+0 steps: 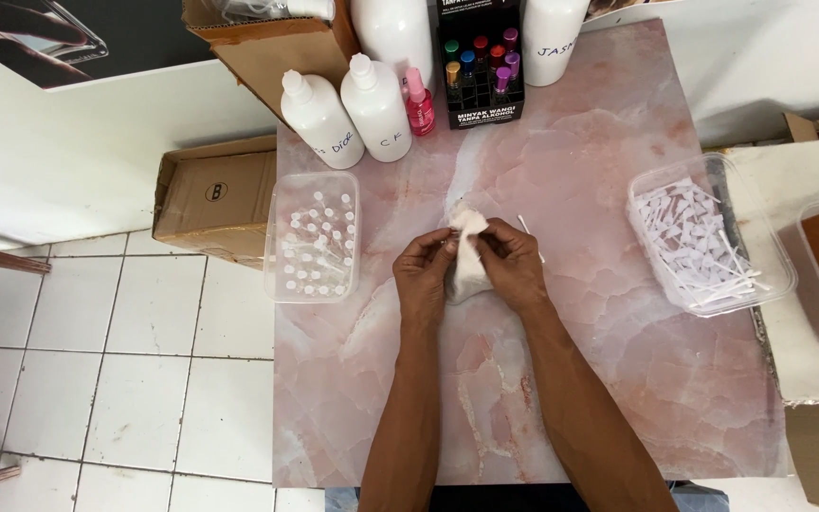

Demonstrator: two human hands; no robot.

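Your left hand (426, 270) and right hand (512, 264) both pinch a crumpled white cloth (469, 256), fingers clamped on its upper edge; the cloth hangs between the two grips, its lower end resting on the pink marbled desk (618, 398). Whether anything is wrapped inside cannot be told. A thin white stick (525, 226) lies just beyond your right grip. Left of your left grip stands a clear tray of small vials (313, 237); well right of your right grip, a clear tub of white strips (703, 237). Risk: a sideways elbow swing would likely knock the vials; white bottles (376, 109) beyond the grips could topple.
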